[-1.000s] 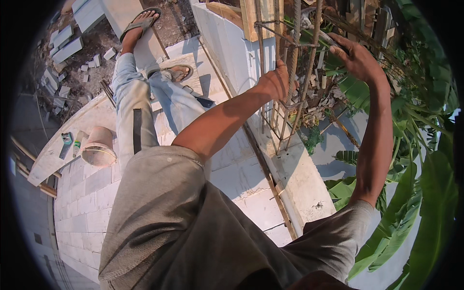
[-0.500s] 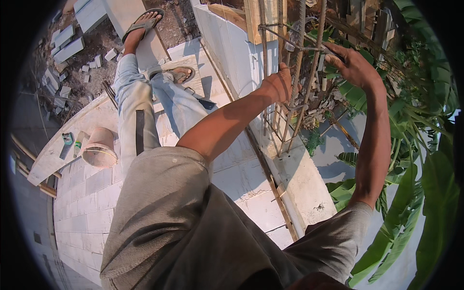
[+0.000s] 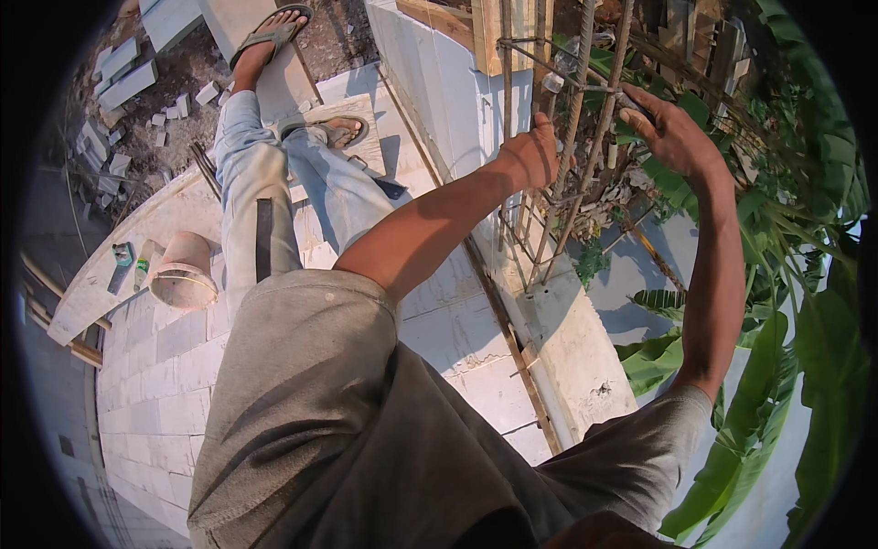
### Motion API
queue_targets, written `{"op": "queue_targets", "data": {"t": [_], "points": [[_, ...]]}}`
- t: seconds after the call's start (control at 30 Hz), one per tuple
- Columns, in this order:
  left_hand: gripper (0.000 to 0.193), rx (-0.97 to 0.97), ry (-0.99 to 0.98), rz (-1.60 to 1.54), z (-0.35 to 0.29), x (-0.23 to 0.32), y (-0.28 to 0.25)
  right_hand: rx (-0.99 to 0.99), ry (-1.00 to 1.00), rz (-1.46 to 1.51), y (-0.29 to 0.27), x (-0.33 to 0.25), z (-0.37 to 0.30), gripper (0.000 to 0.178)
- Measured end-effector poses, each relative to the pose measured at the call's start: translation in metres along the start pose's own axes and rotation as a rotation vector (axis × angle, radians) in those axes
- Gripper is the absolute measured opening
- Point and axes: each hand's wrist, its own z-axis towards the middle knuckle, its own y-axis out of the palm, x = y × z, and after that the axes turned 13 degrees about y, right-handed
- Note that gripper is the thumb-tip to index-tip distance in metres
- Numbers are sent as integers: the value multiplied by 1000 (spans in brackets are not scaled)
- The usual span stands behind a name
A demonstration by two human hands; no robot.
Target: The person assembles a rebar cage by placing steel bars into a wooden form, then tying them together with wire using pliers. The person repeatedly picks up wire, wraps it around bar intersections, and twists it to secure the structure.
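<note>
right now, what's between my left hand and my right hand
In the head view, upright ribbed steel bars of a tied cage stand between the left hand and the right hand, so the stretch isn't bare.

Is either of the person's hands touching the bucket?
No: the left hand and right hand are by the rebar cage, away from the bucket.

The left hand point(image 3: 530, 157) is up at the rebar cage point(image 3: 603, 119), its grip partly hidden. The right hand point(image 3: 674, 133) clasps a dark handle point(image 3: 637, 104). Over left sits a pinkish bucket point(image 3: 187, 253).
</note>
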Motion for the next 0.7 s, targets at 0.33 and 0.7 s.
{"op": "queue_targets", "data": {"t": [0.33,0.7], "points": [[102,-3,-62,108,-12,22,-9,-148,69,-142,-12,-7,5,52],[92,-10,-95,109,-17,37,-15,72,22,74,-8,9,-10,51]]}}
